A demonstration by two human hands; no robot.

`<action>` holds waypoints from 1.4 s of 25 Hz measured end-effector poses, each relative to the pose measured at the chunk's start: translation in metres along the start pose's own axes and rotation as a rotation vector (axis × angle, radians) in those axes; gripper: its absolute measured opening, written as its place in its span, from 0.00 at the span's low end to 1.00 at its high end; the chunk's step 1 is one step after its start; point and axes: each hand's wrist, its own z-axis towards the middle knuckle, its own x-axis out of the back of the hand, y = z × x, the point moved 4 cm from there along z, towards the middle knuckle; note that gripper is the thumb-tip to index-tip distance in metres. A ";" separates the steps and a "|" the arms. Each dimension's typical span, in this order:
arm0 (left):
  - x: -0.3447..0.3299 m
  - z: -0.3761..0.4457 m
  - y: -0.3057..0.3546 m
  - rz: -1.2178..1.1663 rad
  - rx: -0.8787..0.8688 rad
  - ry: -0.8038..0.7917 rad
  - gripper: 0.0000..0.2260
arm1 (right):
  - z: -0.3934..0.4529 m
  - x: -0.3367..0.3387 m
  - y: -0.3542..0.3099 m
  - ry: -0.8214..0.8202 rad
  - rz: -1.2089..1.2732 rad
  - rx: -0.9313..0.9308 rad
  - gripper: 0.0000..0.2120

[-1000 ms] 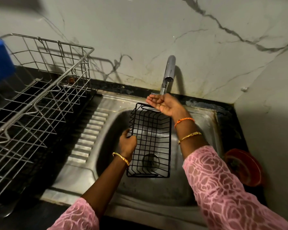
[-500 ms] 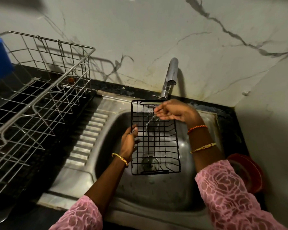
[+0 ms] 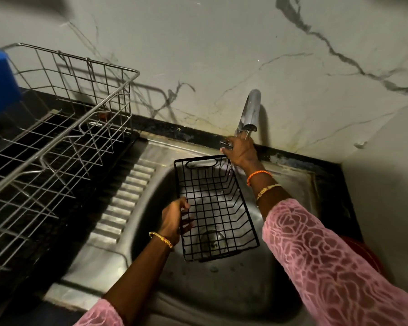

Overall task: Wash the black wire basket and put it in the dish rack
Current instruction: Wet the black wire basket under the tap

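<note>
At the six o'clock edge of the view, two pink-sleeved forearms reach up over the steel sink. The left hand grips the black wire basket by its left long rim, fingers curled through the wires, and holds it open side up above the drain at centre frame. A second ago the right hand was cupped at the spout and then trailing water over the basket's mesh; it has since left the basket and gone up toward one o'clock, where the right hand now closes its fingers round the small tap lever at the base of the tap. A thin trickle runs down at the basket's far right corner. I judge the rinse is ending and the water is being turned off. Farther off, at nine to ten o'clock, the dish rack stands on the counter, well apart from the basket, not yet used for it.
</note>
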 end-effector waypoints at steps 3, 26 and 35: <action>0.002 0.003 0.001 -0.020 -0.001 0.011 0.07 | 0.008 -0.003 0.001 0.111 0.089 -0.050 0.16; -0.005 -0.026 -0.021 0.024 -0.329 -0.231 0.23 | -0.211 -0.014 0.041 -0.384 0.949 -0.735 0.20; -0.037 -0.078 -0.006 0.390 -0.323 0.051 0.26 | -0.255 -0.043 0.053 0.497 0.895 -0.757 0.17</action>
